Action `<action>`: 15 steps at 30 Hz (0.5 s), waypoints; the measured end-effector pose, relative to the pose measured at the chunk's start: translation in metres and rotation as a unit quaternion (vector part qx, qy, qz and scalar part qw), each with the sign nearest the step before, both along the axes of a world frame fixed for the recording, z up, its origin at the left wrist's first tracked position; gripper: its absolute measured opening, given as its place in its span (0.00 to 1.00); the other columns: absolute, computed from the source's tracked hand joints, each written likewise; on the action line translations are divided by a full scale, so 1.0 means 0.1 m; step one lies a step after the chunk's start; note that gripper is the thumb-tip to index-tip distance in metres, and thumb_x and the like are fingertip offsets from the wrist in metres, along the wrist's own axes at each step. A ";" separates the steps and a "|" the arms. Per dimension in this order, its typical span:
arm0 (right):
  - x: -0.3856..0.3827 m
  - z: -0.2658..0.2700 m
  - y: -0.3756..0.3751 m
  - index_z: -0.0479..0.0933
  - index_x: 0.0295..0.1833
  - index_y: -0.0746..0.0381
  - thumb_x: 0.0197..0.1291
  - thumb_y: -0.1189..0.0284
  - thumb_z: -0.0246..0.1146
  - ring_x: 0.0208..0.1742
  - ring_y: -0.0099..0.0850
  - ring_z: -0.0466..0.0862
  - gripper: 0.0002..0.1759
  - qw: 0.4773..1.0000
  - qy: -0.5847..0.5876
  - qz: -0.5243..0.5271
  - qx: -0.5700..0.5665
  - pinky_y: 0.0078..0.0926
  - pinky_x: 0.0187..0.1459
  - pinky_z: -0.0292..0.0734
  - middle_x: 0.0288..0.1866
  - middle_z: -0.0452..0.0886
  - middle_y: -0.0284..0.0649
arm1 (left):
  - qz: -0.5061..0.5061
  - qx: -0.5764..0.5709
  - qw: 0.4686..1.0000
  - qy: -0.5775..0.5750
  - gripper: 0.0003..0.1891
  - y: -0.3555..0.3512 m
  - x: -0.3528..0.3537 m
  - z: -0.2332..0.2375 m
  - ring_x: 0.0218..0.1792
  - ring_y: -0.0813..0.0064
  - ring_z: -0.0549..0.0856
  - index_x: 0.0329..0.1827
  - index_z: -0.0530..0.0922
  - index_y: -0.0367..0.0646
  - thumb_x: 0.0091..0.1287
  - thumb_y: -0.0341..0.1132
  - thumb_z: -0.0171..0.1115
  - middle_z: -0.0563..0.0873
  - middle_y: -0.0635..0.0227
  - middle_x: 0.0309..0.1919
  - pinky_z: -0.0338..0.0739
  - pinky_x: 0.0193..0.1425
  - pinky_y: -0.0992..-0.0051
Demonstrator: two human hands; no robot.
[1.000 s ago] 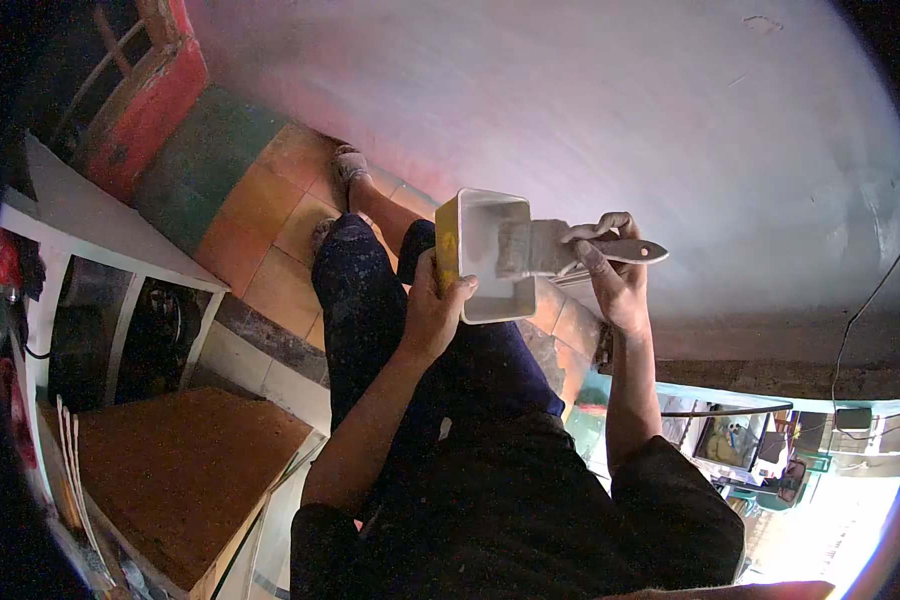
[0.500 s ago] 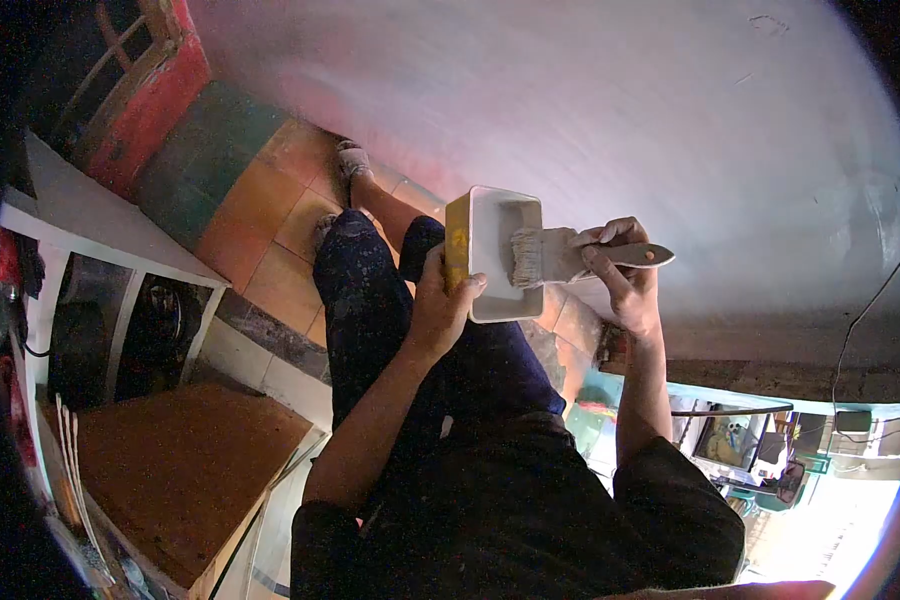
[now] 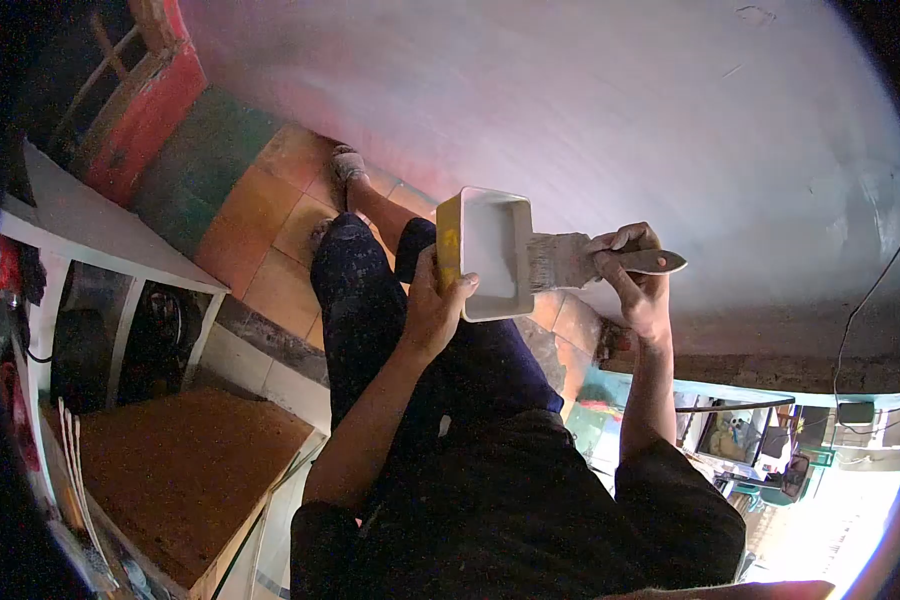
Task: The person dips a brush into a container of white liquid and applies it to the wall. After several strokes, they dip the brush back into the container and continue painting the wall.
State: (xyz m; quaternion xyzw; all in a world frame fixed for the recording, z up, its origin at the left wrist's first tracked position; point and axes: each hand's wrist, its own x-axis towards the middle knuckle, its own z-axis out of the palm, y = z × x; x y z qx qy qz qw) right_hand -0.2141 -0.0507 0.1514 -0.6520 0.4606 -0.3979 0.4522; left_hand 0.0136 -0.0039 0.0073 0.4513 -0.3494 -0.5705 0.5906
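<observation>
My left hand (image 3: 436, 305) grips the near side of a rectangular paint tub (image 3: 448, 240), yellow outside and whitish inside, with the thumb over its rim. Whitish paint coats the tub's inner walls. In my right hand (image 3: 634, 272) is a wide paintbrush (image 3: 572, 262), its fingers closed round the ferrule and lower handle. The bristles are caked with pale paint and point left, right at the tub's right rim. Beyond both hands rises a large pale wall (image 3: 530, 90) with pinkish patches.
Orange and green floor tiles (image 3: 245, 225) lie below, under my legs. To the left stand a white shelf unit (image 3: 120, 235) and a brown board (image 3: 180, 470). A cable (image 3: 858, 310) hangs along the wall at right, near a bright area with a framed picture (image 3: 732, 437).
The paintbrush has moved right, from inside the tub to its right rim, with my right hand. My left hand and the tub have shifted slightly left.
</observation>
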 end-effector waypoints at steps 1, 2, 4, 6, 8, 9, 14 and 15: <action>0.00 0.00 0.00 0.68 0.47 0.64 0.61 0.87 0.61 0.50 0.29 0.81 0.13 1.000 -0.004 0.003 0.001 0.26 0.51 0.78 0.46 0.80 0.42 | -0.003 0.002 1.000 -0.011 0.29 0.00 0.01 0.00 0.51 0.70 0.78 0.65 0.62 0.33 0.63 0.36 0.60 0.76 0.58 0.50 0.73 0.59 0.70; -0.02 0.01 0.02 0.68 0.47 0.64 0.61 0.87 0.61 0.50 0.29 0.81 0.13 1.000 -0.004 0.001 0.000 0.26 0.51 0.78 0.46 0.80 0.42 | -0.006 0.004 1.000 -0.023 0.29 0.00 0.00 0.02 0.51 0.70 0.78 0.65 0.62 0.33 0.64 0.35 0.60 0.76 0.58 0.50 0.73 0.59 0.70; -0.03 0.01 0.02 0.68 0.47 0.64 0.61 0.87 0.61 0.50 0.29 0.81 0.13 1.000 0.003 -0.006 -0.005 0.26 0.50 0.78 0.46 0.80 0.42 | 0.003 -0.005 1.000 -0.026 0.28 0.01 0.00 -0.01 0.51 0.70 0.78 0.64 0.62 0.33 0.64 0.35 0.60 0.76 0.57 0.50 0.73 0.59 0.69; -0.02 -0.01 0.02 0.68 0.47 0.63 0.59 0.87 0.60 0.47 0.28 0.80 0.13 1.000 -0.001 -0.023 -0.012 0.25 0.47 0.76 0.45 0.81 0.43 | 0.010 -0.014 0.999 -0.029 0.28 0.01 0.03 -0.03 0.51 0.70 0.78 0.64 0.62 0.32 0.64 0.35 0.59 0.76 0.57 0.50 0.73 0.59 0.69; -0.05 -0.05 0.03 0.69 0.47 0.62 0.58 0.86 0.59 0.44 0.26 0.79 0.13 0.999 -0.006 -0.041 -0.018 0.25 0.43 0.75 0.44 0.81 0.43 | 0.008 -0.012 1.000 0.013 0.28 0.01 0.08 -0.05 0.51 0.70 0.78 0.64 0.63 0.31 0.64 0.35 0.59 0.76 0.57 0.50 0.73 0.59 0.69; -0.12 -0.09 0.03 0.70 0.47 0.63 0.58 0.84 0.59 0.45 0.27 0.79 0.12 0.997 -0.029 -0.068 -0.016 0.25 0.43 0.75 0.44 0.81 0.44 | 0.005 -0.014 1.000 0.012 0.28 0.02 0.08 -0.04 0.51 0.70 0.78 0.64 0.63 0.31 0.64 0.35 0.59 0.76 0.57 0.50 0.73 0.59 0.69; -0.25 -0.32 0.03 0.76 0.43 0.66 0.62 0.73 0.57 0.47 0.34 0.82 0.08 0.935 -0.298 -0.187 0.043 0.27 0.46 0.78 0.44 0.81 0.44 | 0.009 -0.018 0.999 0.028 0.26 -0.02 0.00 -0.09 0.51 0.70 0.77 0.63 0.63 0.31 0.65 0.35 0.58 0.76 0.58 0.50 0.73 0.58 0.71; -0.34 -0.49 0.03 0.77 0.44 0.68 0.61 0.74 0.58 0.46 0.34 0.83 0.09 0.864 -0.422 -0.246 0.120 0.27 0.44 0.81 0.45 0.81 0.47 | 0.006 -0.007 0.998 0.056 0.26 -0.04 -0.01 -0.08 0.51 0.71 0.77 0.63 0.63 0.31 0.65 0.36 0.57 0.75 0.59 0.50 0.72 0.58 0.71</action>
